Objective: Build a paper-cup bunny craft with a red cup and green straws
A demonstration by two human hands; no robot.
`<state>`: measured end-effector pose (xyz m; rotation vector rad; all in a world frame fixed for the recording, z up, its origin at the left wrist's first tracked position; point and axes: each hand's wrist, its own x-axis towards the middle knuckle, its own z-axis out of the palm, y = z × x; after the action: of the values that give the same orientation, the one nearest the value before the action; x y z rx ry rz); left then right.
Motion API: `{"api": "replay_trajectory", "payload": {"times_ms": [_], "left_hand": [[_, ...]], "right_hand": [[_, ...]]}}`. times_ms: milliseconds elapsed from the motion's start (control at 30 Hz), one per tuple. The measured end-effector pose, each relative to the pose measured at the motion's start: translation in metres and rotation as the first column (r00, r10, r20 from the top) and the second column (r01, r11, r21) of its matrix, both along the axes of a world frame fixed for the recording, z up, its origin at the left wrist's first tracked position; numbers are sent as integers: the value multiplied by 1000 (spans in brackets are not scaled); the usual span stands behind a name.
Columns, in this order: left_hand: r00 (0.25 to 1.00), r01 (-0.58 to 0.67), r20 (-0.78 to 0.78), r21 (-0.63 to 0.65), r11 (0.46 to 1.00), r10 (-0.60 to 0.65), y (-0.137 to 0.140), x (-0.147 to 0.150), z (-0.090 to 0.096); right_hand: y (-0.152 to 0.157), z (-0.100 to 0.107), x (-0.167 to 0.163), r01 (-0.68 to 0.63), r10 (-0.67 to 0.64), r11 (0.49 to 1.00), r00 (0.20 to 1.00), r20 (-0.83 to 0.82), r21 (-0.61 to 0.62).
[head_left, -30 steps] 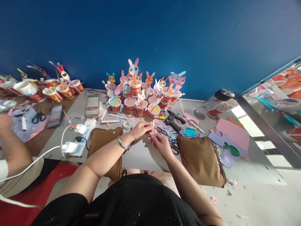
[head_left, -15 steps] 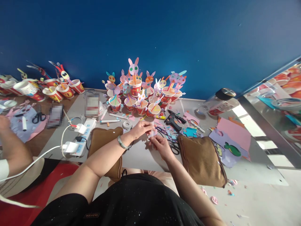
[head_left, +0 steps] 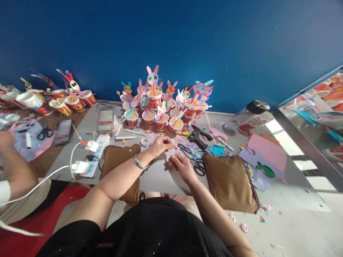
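Note:
My left hand (head_left: 162,145), with a bangle on its wrist, is closed in a pinch on a thin, pale, see-through strip (head_left: 173,151). What kind of strip it is, I cannot make out. Just below and to the right, the fingers of my right hand (head_left: 182,166) pinch together at its lower end; what lies between them is too small to tell. Black-handled scissors (head_left: 199,168) lie right beside my right hand. A roll of white tape (head_left: 145,142) is left of my left hand. Behind both hands stand red paper cups (head_left: 161,123) with paper rabbit heads on straws.
A black glue gun (head_left: 197,138) lies among paper scraps. Brown cushions (head_left: 232,182) flank my forearms. Coloured sheets (head_left: 268,150) and a clear bottle (head_left: 245,116) are at right. At left are a power strip (head_left: 98,153), white cables and another person's arm (head_left: 16,164).
The pale strip between my hands shows less than before. My right fingers have shifted slightly left, and my left fingers have moved a little. The rest looks the same.

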<state>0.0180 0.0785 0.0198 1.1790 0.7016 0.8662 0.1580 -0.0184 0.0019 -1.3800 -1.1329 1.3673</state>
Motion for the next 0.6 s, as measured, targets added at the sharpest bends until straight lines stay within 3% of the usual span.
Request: {"api": "replay_trajectory", "payload": {"times_ms": [233, 600], "left_hand": [[991, 129, -16, -21, 991, -129, -1, -1, 2], [989, 145, -33, -24, 989, -145, -3, -2, 6]], "right_hand": [[4, -1, 1, 28, -29, 1000, 999, -29, -5], [3, -4, 1, 15, -20, 998, 996, -91, -54]]}}
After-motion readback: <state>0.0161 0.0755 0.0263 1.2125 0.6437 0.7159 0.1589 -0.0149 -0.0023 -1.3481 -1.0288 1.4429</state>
